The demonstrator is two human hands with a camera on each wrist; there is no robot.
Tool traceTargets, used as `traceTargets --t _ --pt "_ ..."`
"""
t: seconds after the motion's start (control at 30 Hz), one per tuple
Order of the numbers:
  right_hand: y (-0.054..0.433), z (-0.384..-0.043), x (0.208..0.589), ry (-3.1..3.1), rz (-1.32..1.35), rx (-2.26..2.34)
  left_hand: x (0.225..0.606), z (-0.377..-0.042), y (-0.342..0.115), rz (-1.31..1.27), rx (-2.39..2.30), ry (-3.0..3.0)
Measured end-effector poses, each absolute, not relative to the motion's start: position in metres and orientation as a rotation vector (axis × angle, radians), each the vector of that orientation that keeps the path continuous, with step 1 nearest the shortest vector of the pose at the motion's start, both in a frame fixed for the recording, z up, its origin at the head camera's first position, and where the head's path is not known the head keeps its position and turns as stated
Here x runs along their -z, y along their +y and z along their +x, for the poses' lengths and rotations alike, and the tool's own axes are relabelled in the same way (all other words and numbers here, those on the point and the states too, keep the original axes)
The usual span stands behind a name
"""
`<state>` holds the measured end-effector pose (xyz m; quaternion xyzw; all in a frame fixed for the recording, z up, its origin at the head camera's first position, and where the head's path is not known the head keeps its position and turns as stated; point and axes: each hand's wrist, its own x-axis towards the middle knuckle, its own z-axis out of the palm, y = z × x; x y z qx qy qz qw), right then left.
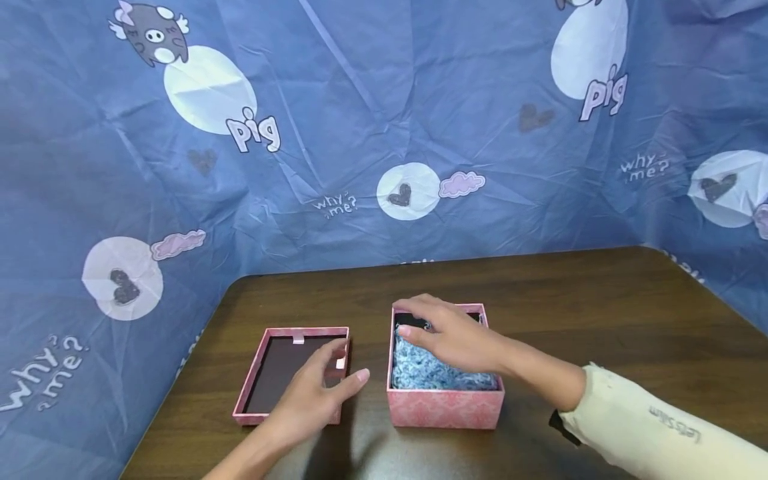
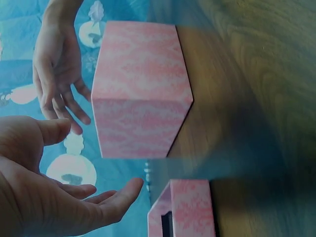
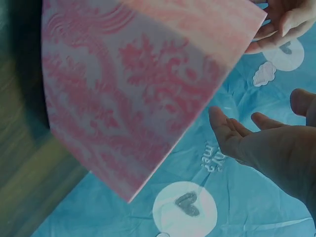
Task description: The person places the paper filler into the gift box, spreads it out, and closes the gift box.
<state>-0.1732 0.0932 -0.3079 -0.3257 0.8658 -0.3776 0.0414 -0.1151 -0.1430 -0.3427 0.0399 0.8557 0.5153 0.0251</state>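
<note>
A pink patterned box (image 1: 444, 410) stands on the table with its top off. Fluffy light-blue fabric (image 1: 420, 367) fills most of it, with something black at its far end. My right hand (image 1: 459, 337) hovers over the box with relaxed fingers and nothing in its grasp; in the right wrist view its fingertips (image 3: 219, 118) show beside the box's rim. To the left lies the shallow pink lid (image 1: 276, 373), dark inside face up. My left hand (image 1: 309, 397) is over the lid's right side, fingers spread and thumb toward the box, holding nothing.
Both box parts sit on a dark brown wooden table (image 1: 570, 320). A blue printed cloth (image 1: 336, 120) hangs behind and along the sides. My right forearm wears a pale sleeve (image 1: 660, 420), and a small black thing (image 1: 564, 429) shows beneath its cuff.
</note>
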Motion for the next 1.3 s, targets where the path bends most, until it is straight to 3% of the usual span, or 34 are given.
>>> traceTargets --t 0.2,0.83,1.3 --pt "0.082 -0.166 0.307 2.599 -0.893 1.234 0.338 -0.117 -0.156 0.084 -1.449 2.765" --pt "0.039 -0.153 0.306 2.491 -0.908 1.412 0.325 -0.124 -0.203 -0.066 -1.275 2.855" --pt "-0.002 -0.133 0.309 2.374 -0.782 1.47 0.331 -0.144 -0.245 -0.197 -0.994 2.967"
